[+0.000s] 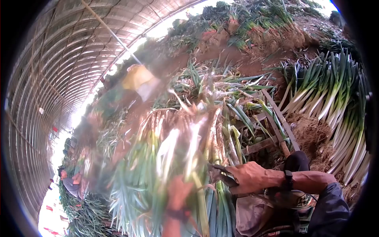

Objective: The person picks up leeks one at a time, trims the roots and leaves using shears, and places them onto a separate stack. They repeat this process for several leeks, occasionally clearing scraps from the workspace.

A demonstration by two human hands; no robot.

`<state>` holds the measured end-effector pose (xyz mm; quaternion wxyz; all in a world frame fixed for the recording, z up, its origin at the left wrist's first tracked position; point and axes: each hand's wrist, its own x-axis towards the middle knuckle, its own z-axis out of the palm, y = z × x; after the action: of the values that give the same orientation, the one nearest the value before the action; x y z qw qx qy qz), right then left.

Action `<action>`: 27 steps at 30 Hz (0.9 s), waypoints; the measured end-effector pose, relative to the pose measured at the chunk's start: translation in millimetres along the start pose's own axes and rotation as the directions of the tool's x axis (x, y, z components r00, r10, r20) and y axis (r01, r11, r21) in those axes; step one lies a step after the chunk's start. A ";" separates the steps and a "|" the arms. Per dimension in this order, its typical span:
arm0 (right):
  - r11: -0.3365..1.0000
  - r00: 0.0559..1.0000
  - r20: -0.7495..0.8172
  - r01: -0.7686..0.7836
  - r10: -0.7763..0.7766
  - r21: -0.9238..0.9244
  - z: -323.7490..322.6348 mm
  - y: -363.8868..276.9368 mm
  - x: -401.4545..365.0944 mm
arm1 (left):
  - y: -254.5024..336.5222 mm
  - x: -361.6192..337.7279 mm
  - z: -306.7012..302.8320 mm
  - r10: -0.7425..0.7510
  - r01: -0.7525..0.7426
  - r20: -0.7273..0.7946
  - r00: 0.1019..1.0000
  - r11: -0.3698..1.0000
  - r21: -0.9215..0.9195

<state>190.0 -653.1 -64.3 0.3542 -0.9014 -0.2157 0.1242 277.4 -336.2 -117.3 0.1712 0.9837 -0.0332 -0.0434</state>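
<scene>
Smeared by motion, my left hand (179,193) is closed around long green onions (193,146) at the lower middle. Their white stalks point away from me and are blurred too. To its right, the fingers of my right hand (250,173) are bent around a dark, flat tool (221,175), its exact kind unclear. The tool's end lies over the green onion stalks beside the left hand. Under both hands a thick pile of green onions (136,173) spreads with green leaves toward me and dry, brownish outer skins at the far side.
A wooden frame (278,122) stands beyond my right hand. Green onions with pale stalks and matted roots (327,94) are heaped at the right. More bundles (268,29) lie at the back. Another person (73,183) sits at the far left, beneath the arched roof (51,75).
</scene>
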 end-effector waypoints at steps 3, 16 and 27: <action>0.996 0.998 -0.066 0.027 -0.022 0.086 3.1 5.1 5.1 | -17.6 -1.0 -9.5 -0.069 0.069 -0.074 0.995 0.998 -0.005; 0.890 0.906 -0.213 0.407 -0.365 0.204 49.1 40.5 2.9 | -83.0 32.4 -49.9 0.073 0.086 -0.280 0.957 0.852 0.516; 0.820 0.938 -0.030 0.317 -0.345 0.476 63.0 18.7 20.5 | -37.0 17.3 65.4 0.183 -0.196 -0.136 0.974 0.977 -0.088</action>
<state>189.8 -618.8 -124.0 0.5734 -0.7321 -0.3418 0.1354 290.1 -324.6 -192.5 0.2256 0.9670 -0.1137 0.0344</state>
